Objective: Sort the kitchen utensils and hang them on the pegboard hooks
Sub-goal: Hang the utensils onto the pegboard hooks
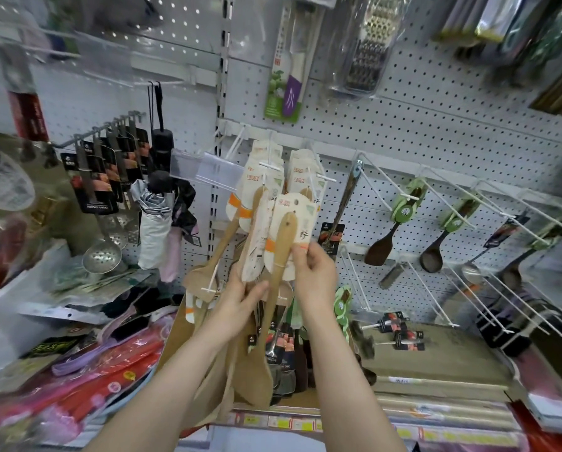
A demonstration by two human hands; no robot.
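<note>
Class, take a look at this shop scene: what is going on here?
A person stands at a shop pegboard sorting wooden spatulas. The left hand grips a bundle of them, while the right hand pinches the paper card on one, just below a white hook that carries similar carded spatulas. It is not yet hung. Dark spoons hang further right.

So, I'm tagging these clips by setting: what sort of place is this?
Most likely a household-goods shop aisle: white pegboard with wire hooks, carded wooden spatulas hanging for sale, and a strip of price labels low down.
</note>
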